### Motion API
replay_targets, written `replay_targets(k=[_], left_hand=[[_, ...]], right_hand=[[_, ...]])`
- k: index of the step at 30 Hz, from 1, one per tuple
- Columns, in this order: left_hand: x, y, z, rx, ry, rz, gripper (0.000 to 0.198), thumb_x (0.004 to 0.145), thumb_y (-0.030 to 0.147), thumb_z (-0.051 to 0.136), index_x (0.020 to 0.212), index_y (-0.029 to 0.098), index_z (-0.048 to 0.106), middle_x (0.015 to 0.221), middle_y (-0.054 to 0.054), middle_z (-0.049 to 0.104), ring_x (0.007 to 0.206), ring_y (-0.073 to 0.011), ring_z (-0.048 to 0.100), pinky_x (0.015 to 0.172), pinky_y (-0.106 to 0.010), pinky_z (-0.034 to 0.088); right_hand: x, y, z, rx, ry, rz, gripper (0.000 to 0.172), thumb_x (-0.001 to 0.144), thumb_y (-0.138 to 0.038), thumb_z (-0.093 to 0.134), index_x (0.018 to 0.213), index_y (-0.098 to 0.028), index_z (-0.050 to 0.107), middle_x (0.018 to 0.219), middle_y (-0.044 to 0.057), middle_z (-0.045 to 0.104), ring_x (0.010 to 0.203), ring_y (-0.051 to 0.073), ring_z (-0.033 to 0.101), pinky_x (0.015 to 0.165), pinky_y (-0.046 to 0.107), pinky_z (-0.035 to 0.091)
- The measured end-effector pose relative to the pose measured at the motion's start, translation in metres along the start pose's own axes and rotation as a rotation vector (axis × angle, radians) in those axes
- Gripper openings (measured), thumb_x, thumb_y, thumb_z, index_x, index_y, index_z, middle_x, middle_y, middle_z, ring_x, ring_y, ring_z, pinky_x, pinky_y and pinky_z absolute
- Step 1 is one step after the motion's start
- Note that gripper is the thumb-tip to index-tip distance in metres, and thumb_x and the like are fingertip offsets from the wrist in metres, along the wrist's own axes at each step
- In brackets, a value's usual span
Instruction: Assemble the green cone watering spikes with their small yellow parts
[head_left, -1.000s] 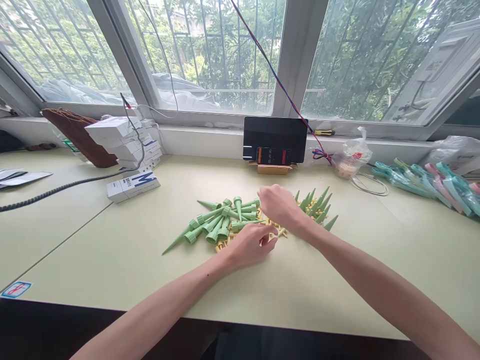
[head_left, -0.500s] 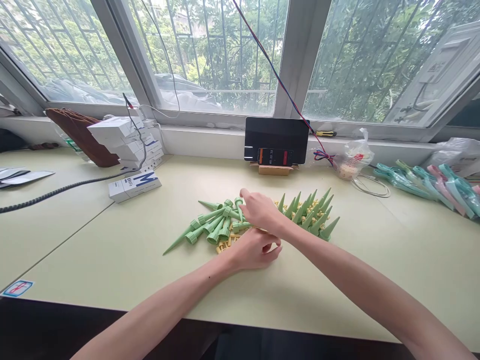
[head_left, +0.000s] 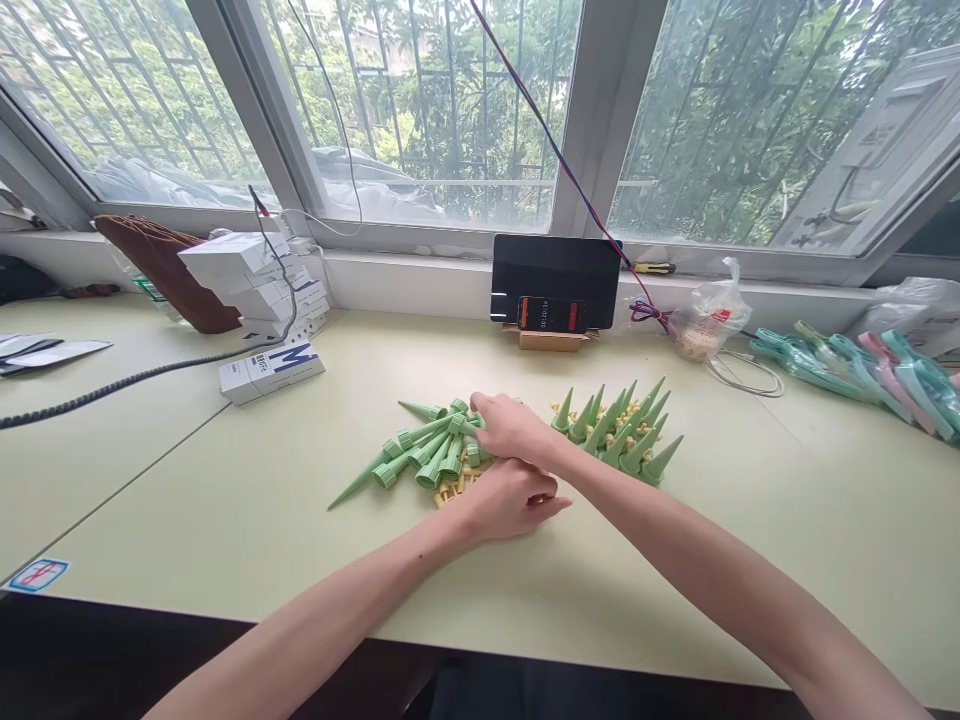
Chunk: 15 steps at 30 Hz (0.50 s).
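A heap of green plastic plant-watering spikes (head_left: 429, 450) with capped ends lies on the table at centre left. Over its right edge reaches my right hand (head_left: 514, 428), fingers closed round one green spike that they largely cover. Crossing beneath that forearm, my left hand (head_left: 517, 500) rests low by the table with curled fingers; whatever they hold is hidden. Small yellow plastic valve pieces (head_left: 448, 492) lie beside my left wrist, partly covered by it. On the right, several green spikes (head_left: 616, 435) stand points up in a tight group, with yellow pieces among them.
At the back, a phone (head_left: 551, 314) showing a timer leans on a black screen (head_left: 555, 262). White boxes (head_left: 270, 372) and a black coiled cable (head_left: 142, 378) are at left. A plastic bag (head_left: 709, 315) and packaged teal and pink items (head_left: 855, 370) lie at right.
My right hand has shifted slightly left and its fingers now cover the green spike that showed beside them. My left hand has moved a little, its thumb stretching further right.
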<state>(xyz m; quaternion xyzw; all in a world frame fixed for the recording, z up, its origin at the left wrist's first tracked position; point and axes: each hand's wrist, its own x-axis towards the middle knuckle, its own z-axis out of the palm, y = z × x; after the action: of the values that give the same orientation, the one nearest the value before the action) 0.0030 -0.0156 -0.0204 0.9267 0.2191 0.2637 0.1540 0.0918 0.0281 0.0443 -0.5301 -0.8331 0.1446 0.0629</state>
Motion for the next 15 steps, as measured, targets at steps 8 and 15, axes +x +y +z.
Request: replay_targets(k=[8, 15], left_hand=[[-0.0004, -0.0017, 0.0010, 0.020, -0.018, -0.023, 0.028, 0.092, 0.018, 0.051, 0.066, 0.016, 0.060, 0.067, -0.005, 0.064, 0.060, -0.0171, 0.053, 0.058, -0.029, 0.040], [-0.0009, -0.0026, 0.0016, -0.006, -0.006, -0.018, 0.026, 0.090, 0.017, 0.051, 0.066, 0.017, 0.059, 0.065, -0.004, 0.061, 0.060, -0.0177, 0.054, 0.058, -0.029, 0.040]], right_hand=[[-0.0021, 0.0039, -0.0002, 0.047, -0.016, 0.014, 0.033, 0.087, -0.018, 0.052, 0.120, -0.020, 0.053, 0.111, 0.013, 0.063, 0.079, 0.021, 0.061, 0.057, 0.025, 0.036], [0.0020, 0.0075, 0.0045, 0.079, -0.033, 0.022, 0.038, 0.084, -0.016, 0.055, 0.122, -0.022, 0.052, 0.111, 0.012, 0.062, 0.075, 0.020, 0.059, 0.054, 0.024, 0.035]])
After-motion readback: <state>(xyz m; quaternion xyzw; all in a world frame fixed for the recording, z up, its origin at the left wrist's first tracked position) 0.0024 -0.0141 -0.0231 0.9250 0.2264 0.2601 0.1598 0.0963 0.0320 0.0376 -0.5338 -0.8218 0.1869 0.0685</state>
